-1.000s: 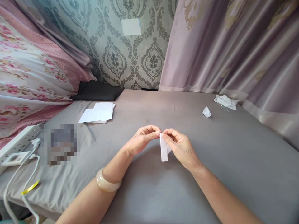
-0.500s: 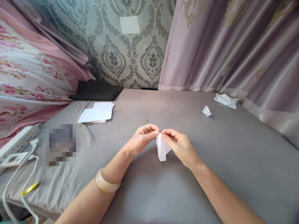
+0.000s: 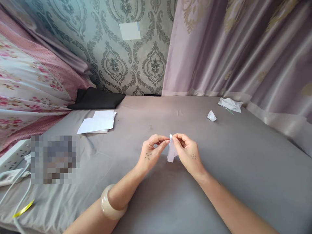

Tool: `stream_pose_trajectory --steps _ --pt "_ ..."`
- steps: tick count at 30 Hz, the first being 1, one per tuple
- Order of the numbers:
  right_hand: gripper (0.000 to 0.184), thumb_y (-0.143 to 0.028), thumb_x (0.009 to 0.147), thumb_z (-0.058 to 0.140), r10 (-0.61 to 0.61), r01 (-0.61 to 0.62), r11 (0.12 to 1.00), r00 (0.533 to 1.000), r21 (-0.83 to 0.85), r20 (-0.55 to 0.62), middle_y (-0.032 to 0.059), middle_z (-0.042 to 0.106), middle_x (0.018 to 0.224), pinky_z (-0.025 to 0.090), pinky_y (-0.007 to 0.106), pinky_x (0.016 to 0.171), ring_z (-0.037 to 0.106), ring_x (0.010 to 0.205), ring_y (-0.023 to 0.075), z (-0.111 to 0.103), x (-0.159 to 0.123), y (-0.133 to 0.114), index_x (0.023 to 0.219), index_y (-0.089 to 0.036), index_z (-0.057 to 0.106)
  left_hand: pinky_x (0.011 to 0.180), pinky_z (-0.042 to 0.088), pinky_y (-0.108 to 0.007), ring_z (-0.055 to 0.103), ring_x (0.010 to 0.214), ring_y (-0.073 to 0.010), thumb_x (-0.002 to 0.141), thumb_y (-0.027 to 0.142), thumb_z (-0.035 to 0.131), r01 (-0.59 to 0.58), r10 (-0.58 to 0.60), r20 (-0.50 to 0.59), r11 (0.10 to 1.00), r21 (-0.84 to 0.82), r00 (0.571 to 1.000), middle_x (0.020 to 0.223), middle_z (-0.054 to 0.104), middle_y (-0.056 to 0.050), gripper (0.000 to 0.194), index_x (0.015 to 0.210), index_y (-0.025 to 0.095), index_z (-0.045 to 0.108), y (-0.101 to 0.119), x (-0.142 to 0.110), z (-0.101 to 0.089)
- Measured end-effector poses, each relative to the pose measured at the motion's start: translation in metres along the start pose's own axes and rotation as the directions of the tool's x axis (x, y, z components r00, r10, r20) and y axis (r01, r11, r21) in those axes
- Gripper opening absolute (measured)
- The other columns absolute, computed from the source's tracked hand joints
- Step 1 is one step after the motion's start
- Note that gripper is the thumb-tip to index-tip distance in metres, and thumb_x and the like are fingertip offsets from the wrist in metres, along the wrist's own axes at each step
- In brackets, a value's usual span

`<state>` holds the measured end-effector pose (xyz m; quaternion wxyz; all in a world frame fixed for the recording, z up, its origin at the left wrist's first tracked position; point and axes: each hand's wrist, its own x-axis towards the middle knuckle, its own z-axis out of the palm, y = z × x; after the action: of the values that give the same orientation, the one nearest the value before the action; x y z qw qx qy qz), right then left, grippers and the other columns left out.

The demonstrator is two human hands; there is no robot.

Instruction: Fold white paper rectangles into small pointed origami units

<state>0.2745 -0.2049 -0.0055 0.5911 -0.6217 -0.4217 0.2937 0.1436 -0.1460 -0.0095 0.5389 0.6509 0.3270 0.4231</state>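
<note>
A small folded piece of white paper [image 3: 171,152] stands upright between both my hands, just above the grey sheet [image 3: 170,201]. My left hand [image 3: 151,152] pinches its upper edge from the left with thumb and forefinger. My right hand [image 3: 186,152] pinches the same edge from the right, fingers curled. A pale bangle [image 3: 110,204] sits on my left wrist.
A stack of white paper sheets [image 3: 97,121] lies at the back left beside a black cloth [image 3: 96,99]. A small folded paper [image 3: 211,115] and crumpled papers [image 3: 229,104] lie at the back right by the curtain [image 3: 239,48]. A power strip and cables [image 3: 12,162] sit at the left edge.
The camera has tilted and shifted slightly. My hands have turned the folded paper and brought it more upright and narrower between the fingertips; both still pinch its top.
</note>
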Motion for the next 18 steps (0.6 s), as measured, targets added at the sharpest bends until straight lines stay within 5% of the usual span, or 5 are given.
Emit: stream_pose_trajectory --steps 7,18 --pt "0.017 -0.036 0.085 0.059 -0.168 0.163 0.979 0.985 -0.120 -0.030 0.0030 0.068 0.085 0.047 0.028 0.070 0.061 0.076 0.0161 0.0040 -0.0057 0.0026 0.087 -0.021 0.067 0.083 0.047 -0.032 0.062 0.086 -0.0194 0.076 0.034 0.071 0.107 -0.111 -0.020 0.985 -0.132 0.994 0.088 0.072 -0.006 0.017 0.084 0.019 0.075 -0.0050 0.0003 0.0019" --pt "0.016 -0.034 0.087 0.057 -0.164 0.164 0.981 0.986 -0.099 0.014 0.0042 0.069 0.089 0.049 0.029 0.074 0.063 0.080 0.0167 0.0031 -0.0070 -0.0042 0.090 -0.022 0.066 0.082 0.046 -0.029 0.062 0.082 -0.0164 0.069 0.030 0.078 0.237 -0.251 0.008 0.903 -0.359 0.968 0.083 0.072 -0.004 0.016 0.078 0.017 0.074 0.0034 0.0005 0.0038"
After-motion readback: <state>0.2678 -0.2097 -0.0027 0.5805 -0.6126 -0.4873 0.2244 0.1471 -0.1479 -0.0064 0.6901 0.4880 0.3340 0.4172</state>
